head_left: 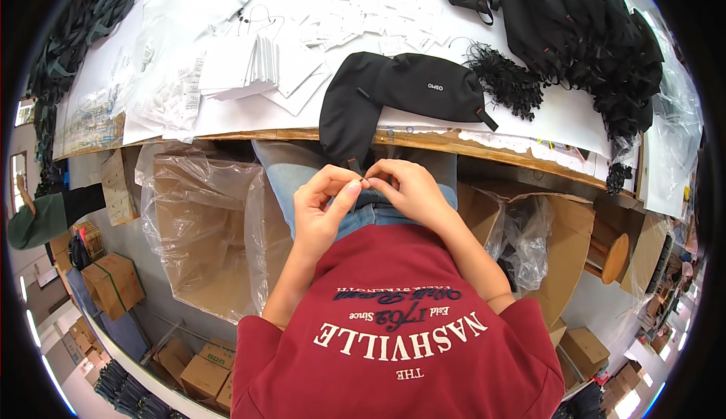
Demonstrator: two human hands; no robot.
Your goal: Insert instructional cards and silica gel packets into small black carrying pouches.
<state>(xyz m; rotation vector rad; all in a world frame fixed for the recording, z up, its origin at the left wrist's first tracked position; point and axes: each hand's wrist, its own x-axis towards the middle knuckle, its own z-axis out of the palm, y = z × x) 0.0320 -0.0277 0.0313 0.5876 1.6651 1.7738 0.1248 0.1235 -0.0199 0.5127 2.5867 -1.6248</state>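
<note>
My left hand (327,201) and my right hand (408,188) meet just in front of the table's edge, above my lap. Thumbs and fingertips of both are pinched together, almost touching. What they pinch is too small to make out. Right at the fingertips hangs the end of a black fabric pouch (352,116), with a small black tab (354,165) that has an orange mark. This pouch lies bent over the edge of the table. A second black pouch (427,86) with a small print and an end loop lies across it, to the right.
On the white-covered table (249,120) are a stack of white cards (246,67), scattered tags (363,22) and plastic bags (166,79). A tangle of black cords (507,79) lies beside a heap of black pouches (575,26). Plastic-lined cartons (204,222) flank my legs. Another person's arm (45,218) shows far left.
</note>
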